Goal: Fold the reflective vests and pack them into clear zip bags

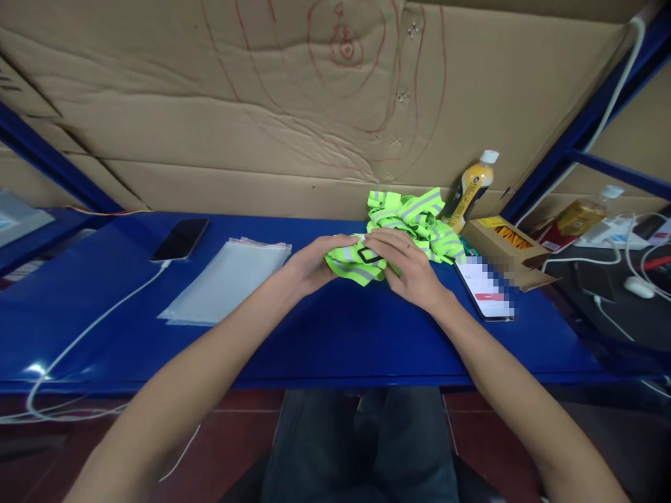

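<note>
Between my two hands is a folded neon-green reflective strap (359, 271) with grey stripes and a black buckle (370, 256). My left hand (314, 264) grips its left end, the thumb and fingers around the fold. From the right, my right hand (407, 267) closes over the other end, fingers lying across the top by the buckle. Right behind my hands lies a loose heap of the same reflective straps (414, 213). Part of the held strap is hidden under my fingers.
On the blue table (319, 342), clear plastic bags (225, 283) lie left, beyond them a charging phone (181, 239). At right are a lit phone (485, 288), an open cardboard box (506, 251) and a yellow drink bottle (472, 187). A cardboard wall (235, 140) stands behind.
</note>
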`<act>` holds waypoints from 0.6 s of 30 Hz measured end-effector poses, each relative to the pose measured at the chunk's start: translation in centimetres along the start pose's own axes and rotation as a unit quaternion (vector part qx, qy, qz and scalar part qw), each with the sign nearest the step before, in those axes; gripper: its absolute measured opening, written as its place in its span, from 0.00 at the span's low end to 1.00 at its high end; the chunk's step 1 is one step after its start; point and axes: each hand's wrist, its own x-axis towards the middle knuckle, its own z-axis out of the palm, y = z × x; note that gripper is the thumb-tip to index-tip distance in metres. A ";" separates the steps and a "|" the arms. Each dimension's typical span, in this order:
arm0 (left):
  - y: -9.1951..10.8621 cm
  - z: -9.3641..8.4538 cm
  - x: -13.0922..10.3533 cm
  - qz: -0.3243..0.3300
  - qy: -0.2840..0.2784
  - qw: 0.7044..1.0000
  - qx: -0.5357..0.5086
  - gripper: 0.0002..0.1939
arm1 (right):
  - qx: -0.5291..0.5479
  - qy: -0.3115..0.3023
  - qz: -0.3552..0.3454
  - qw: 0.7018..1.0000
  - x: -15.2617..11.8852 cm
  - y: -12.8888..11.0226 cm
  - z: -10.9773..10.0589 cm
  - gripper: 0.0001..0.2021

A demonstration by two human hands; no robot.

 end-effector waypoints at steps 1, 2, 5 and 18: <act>-0.1 -0.2 0.1 0.007 0.002 1.000 0.006 0.19 | 0.012 -0.013 -0.001 1.000 0.0 -0.1 0.0 0.26; -0.2 -0.3 0.2 0.016 0.000 1.000 0.014 0.21 | 0.025 -0.025 0.001 0.999 0.1 -0.1 0.0 0.28; -0.5 -0.7 0.3 0.050 -0.019 0.998 0.043 0.31 | 0.042 -0.036 0.040 0.998 0.1 -0.2 0.2 0.33; -1.0 -0.9 -0.2 0.226 -0.113 0.913 0.319 0.39 | 0.269 0.031 0.297 0.916 0.6 0.6 0.3 0.37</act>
